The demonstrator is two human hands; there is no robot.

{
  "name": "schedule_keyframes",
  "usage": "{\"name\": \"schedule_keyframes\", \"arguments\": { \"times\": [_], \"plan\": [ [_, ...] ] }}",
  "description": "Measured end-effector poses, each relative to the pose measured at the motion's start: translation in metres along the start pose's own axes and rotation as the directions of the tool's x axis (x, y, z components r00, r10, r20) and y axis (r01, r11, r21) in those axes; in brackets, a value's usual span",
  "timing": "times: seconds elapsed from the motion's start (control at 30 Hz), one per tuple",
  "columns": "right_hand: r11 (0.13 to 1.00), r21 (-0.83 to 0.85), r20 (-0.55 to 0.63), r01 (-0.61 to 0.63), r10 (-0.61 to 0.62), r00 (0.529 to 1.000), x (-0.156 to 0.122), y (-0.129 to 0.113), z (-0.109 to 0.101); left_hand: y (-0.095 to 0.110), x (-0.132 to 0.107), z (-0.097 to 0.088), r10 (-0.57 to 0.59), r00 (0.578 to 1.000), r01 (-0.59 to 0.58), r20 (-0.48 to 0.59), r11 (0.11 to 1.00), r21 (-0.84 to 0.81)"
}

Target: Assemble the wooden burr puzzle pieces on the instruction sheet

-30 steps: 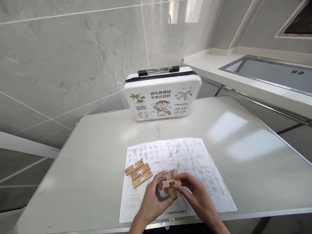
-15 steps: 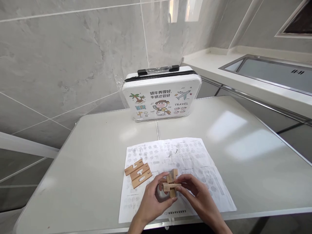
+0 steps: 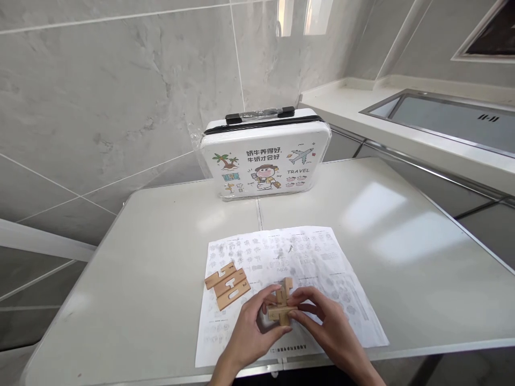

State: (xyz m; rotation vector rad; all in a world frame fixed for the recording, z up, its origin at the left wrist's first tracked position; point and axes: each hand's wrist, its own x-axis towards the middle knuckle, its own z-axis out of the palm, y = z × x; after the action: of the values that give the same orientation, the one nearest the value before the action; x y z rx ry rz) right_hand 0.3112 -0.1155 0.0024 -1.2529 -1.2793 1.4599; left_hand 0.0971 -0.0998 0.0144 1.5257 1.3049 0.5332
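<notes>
Several notched wooden puzzle pieces (image 3: 283, 309) cross one another between my hands, above the printed sheet. My left hand (image 3: 254, 324) grips them from the left, its thumb at the near end and its fingers at the far side. From the right, my right hand (image 3: 322, 319) pinches the crosswise piece between thumb and fingers. One upright-looking piece sticks out at the far end of the cluster. To the left, flat wooden pieces with cut-out slots and printed numbers (image 3: 228, 285) lie side by side on the sheet. My fingers hide part of the joints.
The printed instruction sheet (image 3: 322, 257) lies creased on the white folding table (image 3: 161, 241). A white cartoon-printed case (image 3: 265, 155) in clear plastic stands at the back against the tiled wall. A counter with a sink (image 3: 446, 120) is at the right.
The crosswise piece has turned and settled lower against the others, sitting closer to the near end. Both hands stay in nearly the same place. The flat pieces lie unchanged.
</notes>
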Motion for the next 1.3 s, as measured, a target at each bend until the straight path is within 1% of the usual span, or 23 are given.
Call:
{"name": "schedule_keyframes", "arguments": {
  "times": [0.17,0.37,0.43,0.5,0.6,0.67,0.77,0.87,1.0,1.1,1.17,1.2,1.3],
  "plan": [
    [0.999,0.046,0.013,0.028,-0.029,1.000,0.003,-0.001,0.002,0.002,-0.001,-0.002,0.016,1.000,-0.016,0.002,1.000,-0.020],
    [0.999,0.011,0.016,0.044,-0.044,0.999,0.003,-0.006,0.002,0.001,-0.001,-0.003,0.035,0.999,-0.035,-0.001,0.999,-0.038],
    [0.998,-0.050,-0.005,0.047,-0.047,0.999,0.002,-0.006,0.000,-0.002,-0.002,-0.002,0.022,1.000,-0.023,-0.017,0.998,-0.060],
    [0.985,-0.166,-0.065,0.048,-0.059,0.996,0.003,-0.005,-0.002,-0.005,-0.002,-0.001,0.005,0.999,-0.008,-0.044,0.996,-0.084],
    [0.929,-0.369,-0.167,0.022,-0.089,0.982,0.005,-0.002,-0.002,-0.009,-0.002,0.002,-0.002,0.997,-0.006,-0.077,0.994,-0.110],
    [0.889,-0.457,-0.195,0.008,-0.109,0.975,0.007,0.001,-0.001,-0.011,-0.001,0.003,0.004,0.997,-0.015,-0.083,0.991,-0.130],
    [0.848,-0.529,-0.180,0.001,-0.114,0.977,0.014,0.004,0.001,-0.010,-0.001,0.003,-0.004,0.997,-0.008,-0.071,0.987,-0.161],
    [0.793,-0.609,-0.153,-0.029,-0.081,0.985,0.023,0.005,0.002,-0.007,-0.001,0.003,-0.030,0.998,0.019,-0.054,0.982,-0.190],
    [0.715,-0.698,-0.100,-0.042,-0.039,0.994,0.036,0.001,0.004,-0.001,0.000,0.005,-0.015,0.999,0.007,-0.033,0.976,-0.218],
    [0.679,-0.733,-0.072,-0.050,-0.004,0.997,0.041,-0.005,0.007,0.003,0.000,0.008,-0.008,0.998,-0.008,-0.060,0.967,-0.253],
    [0.682,-0.729,-0.066,-0.051,0.004,0.998,0.041,-0.010,0.007,0.006,-0.001,0.009,-0.012,0.996,-0.014,-0.089,0.959,-0.283],
    [0.699,-0.714,-0.069,-0.053,0.005,0.998,0.041,-0.013,0.006,0.008,-0.001,0.009,-0.019,0.995,-0.011,-0.097,0.954,-0.299],
    [0.801,-0.595,-0.095,-0.062,0.006,0.995,0.037,-0.021,0.000,0.014,-0.003,0.007,-0.063,0.994,0.029,-0.088,0.936,-0.350]
  ]
}}
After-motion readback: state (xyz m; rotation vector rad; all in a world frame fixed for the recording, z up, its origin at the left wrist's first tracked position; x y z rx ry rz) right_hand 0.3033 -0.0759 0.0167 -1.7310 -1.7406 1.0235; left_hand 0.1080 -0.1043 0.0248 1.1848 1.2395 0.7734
